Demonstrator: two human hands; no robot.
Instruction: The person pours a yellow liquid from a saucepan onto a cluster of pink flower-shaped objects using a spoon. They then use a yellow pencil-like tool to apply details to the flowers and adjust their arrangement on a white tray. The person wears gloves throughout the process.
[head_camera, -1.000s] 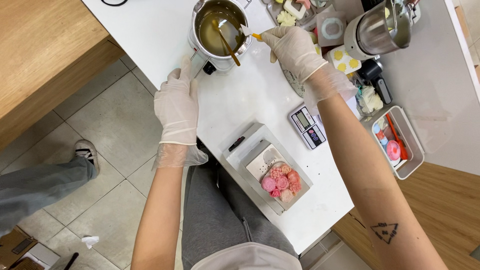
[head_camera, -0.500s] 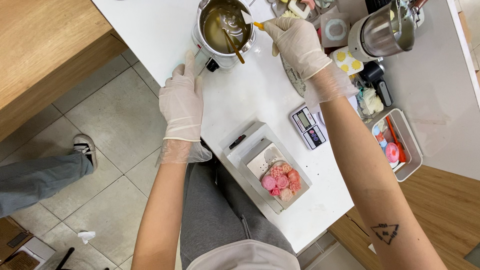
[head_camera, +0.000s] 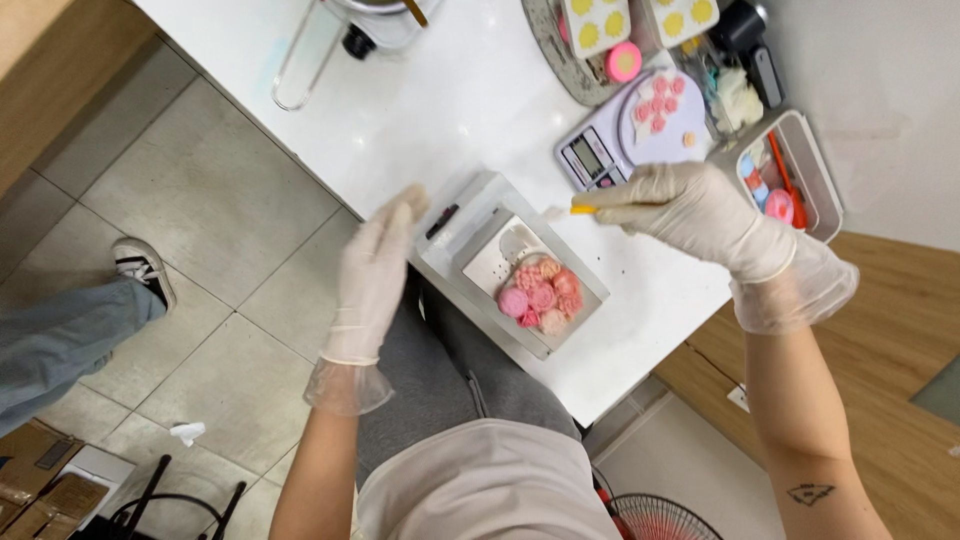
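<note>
I wear thin clear gloves on both hands. My right hand (head_camera: 690, 210) pinches a small yellow-handled tool (head_camera: 582, 209) and holds it just right of a grey scale (head_camera: 470, 225) that sits at the white table's near edge. On the scale lies a white mold (head_camera: 535, 280) filled with several pink flower-shaped pieces (head_camera: 542, 295). My left hand (head_camera: 375, 270) is flat with fingers together, beside the scale's left edge, holding nothing.
A metal pot (head_camera: 375, 15) stands at the table's far side. A small digital scale with a plate of pink pieces (head_camera: 625, 135), yellow flower molds (head_camera: 595, 20) and a tray of tools (head_camera: 785, 175) lie to the right. Someone's leg and shoe (head_camera: 135, 270) rest on the tiled floor.
My right hand left the pot and came down toward the grey scale with the yellow tool. My left hand moved from beside the pot to the scale's left edge. The view shifted toward me.
</note>
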